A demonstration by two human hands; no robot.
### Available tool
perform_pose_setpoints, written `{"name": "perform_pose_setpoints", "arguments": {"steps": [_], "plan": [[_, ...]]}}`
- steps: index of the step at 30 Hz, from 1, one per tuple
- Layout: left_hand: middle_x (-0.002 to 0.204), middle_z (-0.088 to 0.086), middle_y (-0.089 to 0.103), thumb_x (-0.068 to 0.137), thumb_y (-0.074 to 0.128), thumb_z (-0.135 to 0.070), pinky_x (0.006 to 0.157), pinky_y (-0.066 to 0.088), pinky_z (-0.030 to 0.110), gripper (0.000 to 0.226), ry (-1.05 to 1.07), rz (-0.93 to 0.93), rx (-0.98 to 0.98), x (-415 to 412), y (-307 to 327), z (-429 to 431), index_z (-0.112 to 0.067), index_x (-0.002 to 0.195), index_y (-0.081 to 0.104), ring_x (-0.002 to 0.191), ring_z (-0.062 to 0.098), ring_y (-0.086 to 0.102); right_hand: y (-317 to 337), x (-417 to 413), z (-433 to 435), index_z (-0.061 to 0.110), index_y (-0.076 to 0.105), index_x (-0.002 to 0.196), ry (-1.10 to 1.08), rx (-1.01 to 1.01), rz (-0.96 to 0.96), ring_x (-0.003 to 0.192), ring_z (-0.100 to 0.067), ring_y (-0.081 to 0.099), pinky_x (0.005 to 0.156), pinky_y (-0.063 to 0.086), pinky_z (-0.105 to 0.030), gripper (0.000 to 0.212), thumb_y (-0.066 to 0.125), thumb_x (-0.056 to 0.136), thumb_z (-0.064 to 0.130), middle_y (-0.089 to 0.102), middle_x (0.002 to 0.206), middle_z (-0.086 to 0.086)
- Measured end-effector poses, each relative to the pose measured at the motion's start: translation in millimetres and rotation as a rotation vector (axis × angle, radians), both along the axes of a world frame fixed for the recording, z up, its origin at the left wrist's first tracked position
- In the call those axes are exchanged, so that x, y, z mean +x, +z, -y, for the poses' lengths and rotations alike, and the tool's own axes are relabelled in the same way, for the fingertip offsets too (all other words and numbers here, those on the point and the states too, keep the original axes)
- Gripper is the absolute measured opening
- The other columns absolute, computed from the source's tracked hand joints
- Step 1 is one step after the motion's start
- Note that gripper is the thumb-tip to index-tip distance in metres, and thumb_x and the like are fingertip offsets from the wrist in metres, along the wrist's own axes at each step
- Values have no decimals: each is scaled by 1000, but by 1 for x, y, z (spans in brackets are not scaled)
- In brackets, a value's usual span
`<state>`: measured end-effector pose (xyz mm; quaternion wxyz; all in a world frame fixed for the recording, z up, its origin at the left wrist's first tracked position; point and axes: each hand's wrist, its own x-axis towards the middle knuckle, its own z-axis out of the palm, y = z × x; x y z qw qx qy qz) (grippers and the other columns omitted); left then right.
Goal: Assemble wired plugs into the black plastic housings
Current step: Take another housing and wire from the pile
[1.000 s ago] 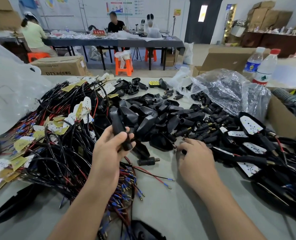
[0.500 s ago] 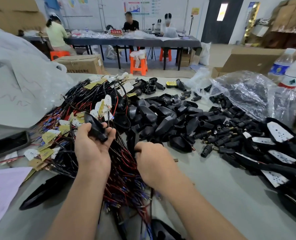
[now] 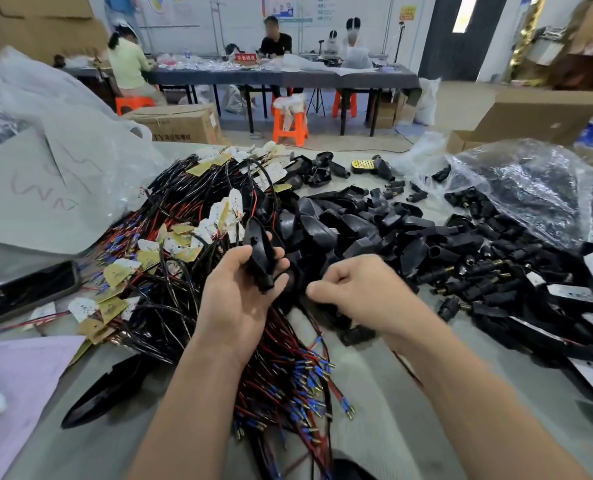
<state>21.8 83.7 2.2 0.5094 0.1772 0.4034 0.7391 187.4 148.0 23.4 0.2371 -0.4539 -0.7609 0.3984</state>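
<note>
Black plastic housing (image 3: 257, 252) sits in our left hand (image 3: 236, 303), fingers wrapped round it, its long axis near upright and its upper end pointing away toward the wired plugs (image 3: 184, 244). Our right hand (image 3: 357, 292) is curled just beside it; we cannot tell whether it holds anything. Loose housings (image 3: 357, 233) lie heaped beyond.

a long dark table (image 3: 323, 77) crosses the back, orange stools (image 3: 290, 125) beneath, a dark door (image 3: 461, 53) and perhaps posters (image 3: 288, 8) behind.
</note>
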Motion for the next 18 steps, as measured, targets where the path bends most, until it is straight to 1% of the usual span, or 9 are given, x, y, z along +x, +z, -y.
{"name": "perform_pose_setpoints", "arguments": {"steps": [2,5,7,9,10,11,12,15,18], "plan": [[101,11,73,106,44,-25,98,57,49,32,-3,-14,-15,-2,-4,-2,-9,115,70,88,20,73,8,20,-3,21,64,53,-50,-18,-138,41,-9,37,44,30,-19,35,79,84,27,45,45,8],[98,10,74,107,46,-25,81,64,45,31,5,6,-8,-1,-7,-3,-8,115,71,85,18,74,11,49,1,19,59,55,-161,-169,-473,43,-13,23,43,21,-21,33,74,84,21,32,48,3],[98,9,74,107,48,-24,83,64,41,28,49,-41,-21,1,-9,-5,-9,112,71,84,17,73,8,64,4,19,54,58,-235,-247,-738,43,-16,18,46,17,-27,29,67,84,22,25,47,3],[98,9,74,107,48,-23,85,64,39,26,60,-47,-20,2,-10,-6,-8,109,70,86,17,71,4,75,2,15,54,65,-298,-371,-1016,43,-17,17,48,16,-30,30,60,94,22,22,47,2],[98,9,74,107,48,-23,85,64,38,27,54,-45,-16,3,-10,-5,-7,107,70,87,18,71,2,78,2,14,56,69,-314,-433,-1093,43,-17,20,48,18,-29,31,55,99,23,25,49,1],[100,10,74,108,48,-23,85,63,39,27,42,-47,-12,5,-10,-5,-6,108,70,88,20,70,-1,81,1,13,60,74,-312,-472,-1103,45,-17,24,48,21,-28,31,51,102,23,29,51,-1],[102,11,73,108,48,-23,86,63,39,29,24,-55,-8,6,-10,-5,-4,109,70,89,21,70,-5,83,0,12,63,78,-292,-475,-1033,47,-18,30,48,25,-27,30,49,102,21,37,54,-3],[107,15,74,109,44,-25,82,63,39,36,-104,-50,18,17,-9,-4,1,119,66,89,22,73,-12,83,4,14,71,81,-164,-384,-719,51,-18,40,53,24,-30,31,48,102,12,61,67,-13],[112,18,73,108,39,-26,77,63,37,43,-284,-84,0,36,-8,-2,4,130,61,87,24,74,-9,84,3,15,71,78,-123,-385,-744,46,-19,43,47,27,-26,33,49,103,11,65,74,-16]]}}
